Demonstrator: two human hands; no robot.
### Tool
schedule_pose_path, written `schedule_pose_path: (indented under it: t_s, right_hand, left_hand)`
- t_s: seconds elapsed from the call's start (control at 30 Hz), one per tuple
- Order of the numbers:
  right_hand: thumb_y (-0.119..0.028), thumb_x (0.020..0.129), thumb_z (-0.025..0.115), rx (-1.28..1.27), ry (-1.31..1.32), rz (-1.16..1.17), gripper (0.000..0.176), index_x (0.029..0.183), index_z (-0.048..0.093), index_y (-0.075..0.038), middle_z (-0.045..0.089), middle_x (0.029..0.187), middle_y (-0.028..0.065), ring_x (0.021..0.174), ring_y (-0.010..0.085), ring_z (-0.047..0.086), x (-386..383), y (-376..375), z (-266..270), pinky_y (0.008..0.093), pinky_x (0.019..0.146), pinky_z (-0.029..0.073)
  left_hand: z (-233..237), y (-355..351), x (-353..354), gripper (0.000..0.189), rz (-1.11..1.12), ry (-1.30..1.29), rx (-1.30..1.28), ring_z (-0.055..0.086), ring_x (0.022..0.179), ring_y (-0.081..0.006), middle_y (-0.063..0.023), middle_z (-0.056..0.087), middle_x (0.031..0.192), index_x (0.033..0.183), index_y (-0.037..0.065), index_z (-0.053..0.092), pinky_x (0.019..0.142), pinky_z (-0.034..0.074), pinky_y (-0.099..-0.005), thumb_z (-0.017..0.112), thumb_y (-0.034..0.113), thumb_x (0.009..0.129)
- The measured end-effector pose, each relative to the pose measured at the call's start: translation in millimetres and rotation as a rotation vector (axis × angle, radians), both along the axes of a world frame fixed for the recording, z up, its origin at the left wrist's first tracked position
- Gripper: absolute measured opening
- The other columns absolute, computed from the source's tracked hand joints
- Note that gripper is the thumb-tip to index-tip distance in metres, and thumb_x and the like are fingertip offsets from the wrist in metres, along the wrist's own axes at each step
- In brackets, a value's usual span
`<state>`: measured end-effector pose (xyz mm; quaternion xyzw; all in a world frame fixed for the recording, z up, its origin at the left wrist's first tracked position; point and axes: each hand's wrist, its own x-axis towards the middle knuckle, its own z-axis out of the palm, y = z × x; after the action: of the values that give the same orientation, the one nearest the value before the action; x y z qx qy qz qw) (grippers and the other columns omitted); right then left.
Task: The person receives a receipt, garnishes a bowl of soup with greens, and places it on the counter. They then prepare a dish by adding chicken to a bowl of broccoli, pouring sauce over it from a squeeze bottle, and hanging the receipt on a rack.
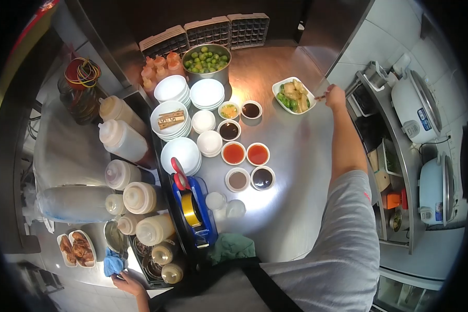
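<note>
My right hand (pixel 335 98) is closed at the right side of the metal table, just beside a white dish (pixel 308 103) of greens and pale brown food. A small brownish thing shows at its fingertips, too small to make out. At the lower left, my left hand (pixel 128 284) has its fingers closed on the lower edge of a blue cloth (pixel 113 262). Near that cloth, two white trays (pixel 92 249) hold browned meat pieces.
Small sauce cups (pixel 234 153) and stacked white bowls (pixel 182 154) stand mid-table. Behind them are a pot of green fruit (pixel 208 60) and orange-topped bottles (pixel 161 67). A blue tape dispenser (pixel 205 210), green cloth (pixel 233 247) and squeeze bottles (pixel 139 197) are nearer. Rice cookers (pixel 416 106) line the right.
</note>
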<state>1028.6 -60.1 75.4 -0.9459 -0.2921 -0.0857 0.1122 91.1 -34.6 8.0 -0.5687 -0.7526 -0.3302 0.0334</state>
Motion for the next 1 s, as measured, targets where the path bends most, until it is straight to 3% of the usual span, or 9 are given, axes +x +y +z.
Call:
schedule_pose_path:
  t_s: [0.13,0.23,0.33,0.4,0.47,0.57,0.7,0.8,1.0]
  right_hand:
    - [-0.045,0.079,0.059,0.088,0.159,-0.31,0.062,0.128,0.043,-0.011,0.058,0.107,0.0264,0.107,0.0339,0.055,-20,21,-5,0.0388,0.089,0.044]
    - [-0.056,0.077,0.057,0.092,0.063,-0.438,0.083,0.138,0.027,-0.009,0.05,0.118,0.0287,0.117,0.035,0.047,-102,26,97,0.0401,0.097,0.037]
    - [-0.05,0.08,0.057,0.482,-0.469,0.029,0.063,0.123,0.047,-0.005,0.057,0.109,0.0223,0.108,0.0363,0.05,-66,48,157,0.0416,0.091,0.041]
    - [-0.023,0.078,0.066,0.834,-0.639,0.432,0.026,0.096,0.062,-0.004,0.061,0.095,0.0133,0.086,0.0281,0.058,-128,67,256,0.0379,0.078,0.046]
    - [-0.008,0.081,0.063,1.119,-0.529,0.69,0.009,0.089,0.062,-0.004,0.059,0.086,0.0039,0.073,0.0101,0.056,-241,74,351,0.0222,0.066,0.046]
    - [-0.002,0.082,0.061,1.356,-0.426,1.244,0.006,0.088,0.061,-0.003,0.059,0.086,0.0009,0.078,0.0074,0.056,-406,78,448,0.0197,0.071,0.045]
    - [0.0,0.081,0.055,0.986,-0.002,1.632,0.016,0.096,0.061,-0.002,0.062,0.09,0.003,0.088,0.0104,0.058,-582,95,517,0.022,0.077,0.048]
    - [-0.009,0.073,0.064,0.747,0.012,1.432,0.027,0.1,0.065,-0.009,0.063,0.092,0.0058,0.087,0.0119,0.056,-654,142,549,0.0238,0.077,0.043]
    - [-0.003,0.071,0.065,1.592,0.122,1.125,0.03,0.102,0.065,-0.006,0.064,0.086,0.0016,0.071,0.0082,0.056,-750,183,502,0.0211,0.069,0.045]
  left_hand:
    - [7,-1,4,0.052,-0.029,-0.06,-0.029,0.044,0.108,-0.0394,-0.0281,0.046,0.116,0.122,-0.011,0.04,0.095,0.031,-0.0444,0.046,0.03,0.09]
    - [-5,1,-6,0.049,-0.036,-0.068,0.011,0.045,0.108,-0.0386,-0.028,0.046,0.118,0.122,-0.012,0.04,0.095,0.032,-0.0435,0.047,0.025,0.089]
    - [3,-3,4,0.046,0.007,-0.175,0.014,0.043,0.113,-0.0374,-0.0273,0.044,0.121,0.122,-0.011,0.039,0.1,0.029,-0.0419,0.049,0.018,0.088]
    - [10,-6,13,0.048,0.042,-0.274,0.044,0.039,0.117,-0.0372,-0.0265,0.04,0.125,0.125,-0.01,0.035,0.101,0.028,-0.0416,0.049,0.014,0.086]
    - [6,-6,10,0.054,-0.005,-0.35,0.132,0.035,0.119,-0.0366,-0.0245,0.035,0.127,0.127,-0.008,0.032,0.101,0.028,-0.0424,0.051,0.011,0.081]
    - [20,-13,11,0.06,-0.022,-0.496,0.237,0.032,0.117,-0.0354,-0.0215,0.035,0.123,0.126,-0.004,0.032,0.102,0.026,-0.043,0.055,0.01,0.073]
    - [20,-28,-9,0.059,-0.115,-0.479,0.203,0.033,0.118,-0.0333,-0.0191,0.032,0.125,0.127,-0.001,0.033,0.101,0.027,-0.0412,0.059,0.009,0.075]
    - [37,-52,-40,0.061,-0.25,-0.493,0.158,0.032,0.118,-0.0348,-0.0208,0.032,0.124,0.125,0.0,0.034,0.101,0.025,-0.0434,0.061,0.009,0.072]
    - [68,-94,-170,0.043,-0.44,-0.799,0.028,0.049,0.106,-0.0241,-0.0121,0.048,0.112,0.113,0.004,0.049,0.085,0.043,-0.0373,0.062,0.005,0.073]
